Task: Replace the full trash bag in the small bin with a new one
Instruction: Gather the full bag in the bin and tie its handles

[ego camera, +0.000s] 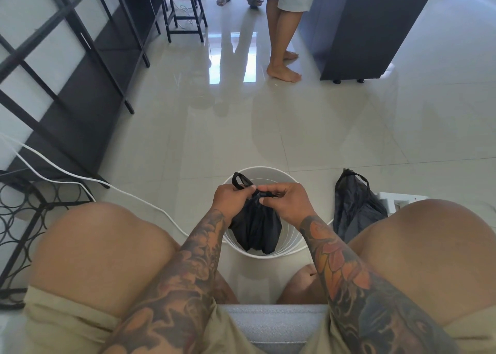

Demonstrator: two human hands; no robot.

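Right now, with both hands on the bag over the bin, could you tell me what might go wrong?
1. The left hand and right hand pinch only the handles of the bag; a slip would drop it back into the bin.
2. A white cable runs across the floor beside the bin and could snag a foot.
3. The other bag lies loose on the glossy floor, where someone could slip on it.

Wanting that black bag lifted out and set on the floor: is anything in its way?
Nothing visible. Both hands, left and right, pinch the black bag at its top above the white bin; the floor tiles beyond are bare.
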